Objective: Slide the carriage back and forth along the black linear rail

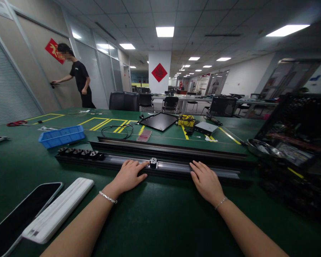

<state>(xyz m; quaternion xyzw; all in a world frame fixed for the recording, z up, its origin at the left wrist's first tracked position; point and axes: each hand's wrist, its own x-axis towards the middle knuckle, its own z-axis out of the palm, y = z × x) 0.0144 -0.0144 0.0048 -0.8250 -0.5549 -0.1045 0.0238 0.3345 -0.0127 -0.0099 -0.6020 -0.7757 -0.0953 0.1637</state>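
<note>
A long black channel rail (pixel 173 166) with a shiny inner face lies across the green table in front of me. On it, near the middle, sits a small black block with a pale top (pixel 153 162). My left hand (pixel 128 175) rests on the rail, its outstretched index finger at the left side of that block. Further right, my right hand (pixel 207 181) lies with fingers extended over the rail, apart from the block. Several similar blocks (pixel 81 153) stand in a row at the rail's left end.
Behind the rail lies a second long black rail (pixel 171 150). A blue bin (pixel 62 136) stands back left; a phone (pixel 24 210) and a white power bank (pixel 60 210) lie front left. Dark equipment (pixel 291 153) fills the right side. A person (pixel 80 76) stands at a door.
</note>
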